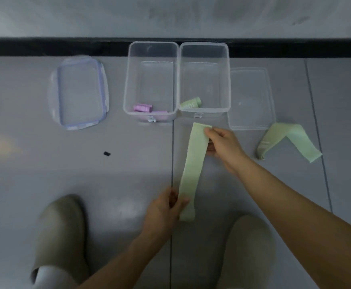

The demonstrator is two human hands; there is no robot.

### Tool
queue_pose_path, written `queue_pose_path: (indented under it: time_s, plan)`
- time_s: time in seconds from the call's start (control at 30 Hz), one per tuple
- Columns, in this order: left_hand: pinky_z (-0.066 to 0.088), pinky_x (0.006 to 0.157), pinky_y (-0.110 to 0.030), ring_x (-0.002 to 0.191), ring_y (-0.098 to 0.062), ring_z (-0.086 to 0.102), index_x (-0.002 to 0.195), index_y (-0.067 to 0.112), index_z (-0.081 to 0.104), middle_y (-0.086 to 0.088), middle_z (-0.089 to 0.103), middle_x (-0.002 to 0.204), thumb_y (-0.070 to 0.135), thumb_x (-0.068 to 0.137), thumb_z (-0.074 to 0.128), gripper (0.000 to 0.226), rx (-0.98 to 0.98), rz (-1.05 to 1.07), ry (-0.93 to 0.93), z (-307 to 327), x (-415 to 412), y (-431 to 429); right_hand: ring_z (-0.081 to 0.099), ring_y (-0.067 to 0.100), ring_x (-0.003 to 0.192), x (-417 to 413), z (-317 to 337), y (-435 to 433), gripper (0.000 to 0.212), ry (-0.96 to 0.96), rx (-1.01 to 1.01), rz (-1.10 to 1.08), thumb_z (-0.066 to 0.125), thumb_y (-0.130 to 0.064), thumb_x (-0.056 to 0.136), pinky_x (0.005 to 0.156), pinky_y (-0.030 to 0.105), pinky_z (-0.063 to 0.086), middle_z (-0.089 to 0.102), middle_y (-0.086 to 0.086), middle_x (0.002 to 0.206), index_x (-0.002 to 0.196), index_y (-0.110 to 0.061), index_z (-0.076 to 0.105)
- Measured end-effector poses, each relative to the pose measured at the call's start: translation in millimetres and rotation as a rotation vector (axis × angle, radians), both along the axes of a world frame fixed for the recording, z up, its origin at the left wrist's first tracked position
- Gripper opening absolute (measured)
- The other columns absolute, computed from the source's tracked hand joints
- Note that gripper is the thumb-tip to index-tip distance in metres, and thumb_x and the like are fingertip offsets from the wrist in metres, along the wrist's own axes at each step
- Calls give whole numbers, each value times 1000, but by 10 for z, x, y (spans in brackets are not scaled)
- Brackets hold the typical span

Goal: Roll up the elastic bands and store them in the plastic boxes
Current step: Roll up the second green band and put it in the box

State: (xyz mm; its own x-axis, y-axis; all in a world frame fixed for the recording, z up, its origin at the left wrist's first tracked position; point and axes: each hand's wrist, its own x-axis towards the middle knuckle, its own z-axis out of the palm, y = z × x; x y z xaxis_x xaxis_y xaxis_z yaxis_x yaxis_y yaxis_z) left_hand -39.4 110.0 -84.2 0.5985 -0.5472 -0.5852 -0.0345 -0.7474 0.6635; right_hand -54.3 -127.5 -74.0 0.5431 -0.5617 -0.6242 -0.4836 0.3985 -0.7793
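Left hand: the left hand [166, 207] sits near the centre, its forearm coming in from the near edge. Thumb and fingers [183, 202] pinch the near end of the held green band [193, 163], and a short tail hangs past the grip.
Right hand: the right hand [222, 147] reaches in diagonally from the near right with the arm extended. Its fingers pinch the far end of the same band, just near the right box [226, 80].
Held green band: flat and unrolled, drawn out as a strip running near to far between the two hands, over the floor [87, 174].
Right box: clear and lidless, side by side with the left box [128, 80]. One green roll [191, 103] lies in its near left corner.
Left box: clear and lidless, with two purple rolls [142, 108] against its near wall.
Loose green band: the loose green band [289, 140] lies bent in an arch on the floor, right of the right hand.
Lids: a clear lid [251, 99] lies just right of the right box. A blue-rimmed lid [80, 92] lies left of the left box, apart from it.
Shoes: two tan shoes [60, 232] stand at the near edge, one on either side of the forearms.
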Motion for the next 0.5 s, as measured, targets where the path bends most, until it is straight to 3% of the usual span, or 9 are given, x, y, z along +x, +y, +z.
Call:
queue_pose_path:
  time_s: [0.1, 0.2, 0.3, 0.37, 0.43, 0.5]
  plan:
    - [40, 53, -13, 66, 3, 58, 86, 30, 53, 9, 63, 73, 49, 89, 60, 21, 35, -29, -5, -58, 47, 187, 72, 31, 88, 261, -107, 75, 30, 64, -8, 60, 54, -27, 100, 86, 49, 58, 73, 18, 99, 101, -1, 69]
    - [36, 52, -10, 62, 7, 54, 91, 33, 50, 12, 58, 68, 41, 88, 64, 16, 60, -91, 31, -129, 43, 300, 71, 34, 86, 390, -293, 26, 49, 172, -174, 161, 55, -56, 82, 82, 56, 57, 74, 13, 88, 87, -9, 68]
    - [41, 58, -17, 67, -1, 57, 94, 28, 52, 11, 60, 71, 33, 85, 69, 20, 67, -83, 8, -185, 26, 334, 71, 24, 82, 387, -560, -114, 49, 232, -311, 187, 53, -67, 68, 81, 51, 58, 73, -2, 87, 89, -25, 68]
    - [43, 63, -25, 73, -10, 59, 93, 25, 51, 9, 62, 75, 32, 83, 70, 23, 68, -90, -35, -224, -8, 354, 68, 19, 86, 391, -371, -62, 39, 286, -435, 203, 59, -60, 79, 84, 43, 55, 69, -8, 94, 105, -31, 63]
    - [40, 60, -25, 73, -12, 60, 91, 25, 48, 8, 62, 76, 35, 82, 69, 25, 46, -130, -82, -251, -43, 389, 61, 16, 86, 286, -258, 32, 32, 316, -592, 252, 62, -41, 91, 81, 33, 48, 63, -6, 95, 118, -25, 58]
    - [39, 60, -26, 76, -14, 60, 94, 26, 46, 9, 62, 81, 42, 84, 64, 26, 31, -238, -172, -273, -74, 417, 57, 13, 84, 50, -151, 197, 22, 290, -719, 336, 61, -30, 93, 78, 29, 43, 60, -6, 97, 114, -24, 58]
